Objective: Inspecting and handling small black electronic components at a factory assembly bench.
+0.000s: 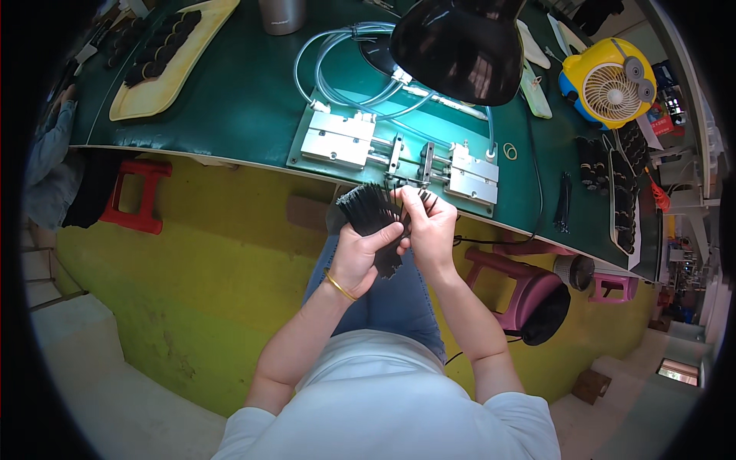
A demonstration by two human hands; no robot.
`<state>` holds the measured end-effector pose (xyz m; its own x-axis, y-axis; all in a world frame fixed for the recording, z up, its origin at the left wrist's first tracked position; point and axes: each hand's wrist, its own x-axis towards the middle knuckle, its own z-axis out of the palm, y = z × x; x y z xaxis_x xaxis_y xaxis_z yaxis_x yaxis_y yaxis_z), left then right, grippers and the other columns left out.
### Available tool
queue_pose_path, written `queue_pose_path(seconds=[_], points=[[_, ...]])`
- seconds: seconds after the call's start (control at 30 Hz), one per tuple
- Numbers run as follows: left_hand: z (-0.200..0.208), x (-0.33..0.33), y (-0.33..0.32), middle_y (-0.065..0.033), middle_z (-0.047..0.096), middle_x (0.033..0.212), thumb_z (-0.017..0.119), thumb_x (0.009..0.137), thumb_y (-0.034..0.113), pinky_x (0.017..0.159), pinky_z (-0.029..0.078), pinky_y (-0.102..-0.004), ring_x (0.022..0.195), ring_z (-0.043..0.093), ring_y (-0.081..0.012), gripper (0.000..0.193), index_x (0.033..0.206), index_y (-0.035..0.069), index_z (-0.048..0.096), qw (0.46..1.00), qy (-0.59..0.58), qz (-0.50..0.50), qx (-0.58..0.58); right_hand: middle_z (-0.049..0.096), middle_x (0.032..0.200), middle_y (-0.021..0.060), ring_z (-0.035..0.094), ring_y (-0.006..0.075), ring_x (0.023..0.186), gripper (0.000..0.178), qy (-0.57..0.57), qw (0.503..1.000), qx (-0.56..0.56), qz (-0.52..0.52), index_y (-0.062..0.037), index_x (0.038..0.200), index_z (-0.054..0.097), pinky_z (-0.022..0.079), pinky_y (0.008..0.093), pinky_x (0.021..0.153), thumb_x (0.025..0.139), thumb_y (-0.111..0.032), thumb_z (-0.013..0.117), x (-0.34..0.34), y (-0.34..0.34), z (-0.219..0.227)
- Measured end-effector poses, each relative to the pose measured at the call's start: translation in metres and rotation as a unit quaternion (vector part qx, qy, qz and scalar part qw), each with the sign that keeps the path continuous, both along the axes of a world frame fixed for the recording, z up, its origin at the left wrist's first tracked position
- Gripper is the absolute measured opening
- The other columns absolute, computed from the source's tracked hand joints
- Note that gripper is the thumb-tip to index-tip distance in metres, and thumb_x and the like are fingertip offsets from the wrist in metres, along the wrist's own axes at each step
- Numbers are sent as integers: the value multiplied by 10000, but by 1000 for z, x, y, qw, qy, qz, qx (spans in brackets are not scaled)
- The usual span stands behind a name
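Observation:
My left hand [357,259] is closed around a thick bundle of thin black strands [371,210], which may be wires or narrow tubes; their ends fan out above the thumb and stick out below the fist. My right hand [432,234] is beside it, thumb and fingers pinched on a few strands at the bundle's right side. Just beyond both hands, at the table edge, lies a green plate with two silver pneumatic cylinders, a left one [337,139] and a right one [471,175]. Small dark clamp jaws [424,162] face each other between them.
A black lamp shade [460,50] hangs over the coiled clear air hoses [326,73]. On the green table [230,100] are a yellow tray [126,103] of black bundles, a metal cup [282,15], a yellow fan [611,86] and more black strands [563,203]. Stools [529,287] stand below.

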<state>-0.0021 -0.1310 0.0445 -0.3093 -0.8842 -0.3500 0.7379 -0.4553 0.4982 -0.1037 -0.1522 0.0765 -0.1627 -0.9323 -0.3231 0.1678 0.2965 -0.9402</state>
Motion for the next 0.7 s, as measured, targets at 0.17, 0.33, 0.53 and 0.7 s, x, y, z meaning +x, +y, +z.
queue_pose_path(seconds=[0.17, 0.33, 0.53, 0.7], points=[[1, 0, 0, -49, 579, 818, 571, 782, -10, 563, 460, -239, 637, 561, -129, 189, 965, 29, 545, 1000, 1, -1, -2, 523, 516, -3, 403, 26, 331, 219, -2, 1000, -3, 0, -3, 759, 619, 311, 170, 291, 845, -193, 551, 0, 1, -4], [2, -1, 0, -42, 572, 806, 576, 776, -13, 561, 462, -244, 639, 562, -132, 186, 954, 28, 543, 1000, 8, 0, -1, 521, 509, -4, 400, 26, 329, 231, -4, 1000, -8, -4, -5, 736, 615, 302, 172, 291, 841, -204, 562, 0, 1, -4], [3, 1, 3, -37, 568, 787, 583, 764, -21, 551, 461, -247, 631, 562, -132, 171, 925, 26, 549, 1000, 2, 1, 13, 519, 504, -1, 400, 30, 332, 246, 18, 1000, 7, -18, -4, 704, 600, 299, 176, 292, 836, -209, 571, 6, 2, 0], [1, -5, 4, -42, 569, 761, 583, 751, -35, 535, 454, -238, 604, 561, -129, 141, 877, 23, 559, 1000, 8, -8, 22, 525, 532, 6, 402, 34, 341, 228, 34, 999, -36, -8, 1, 713, 599, 305, 177, 294, 831, -194, 580, -2, 7, 0]])
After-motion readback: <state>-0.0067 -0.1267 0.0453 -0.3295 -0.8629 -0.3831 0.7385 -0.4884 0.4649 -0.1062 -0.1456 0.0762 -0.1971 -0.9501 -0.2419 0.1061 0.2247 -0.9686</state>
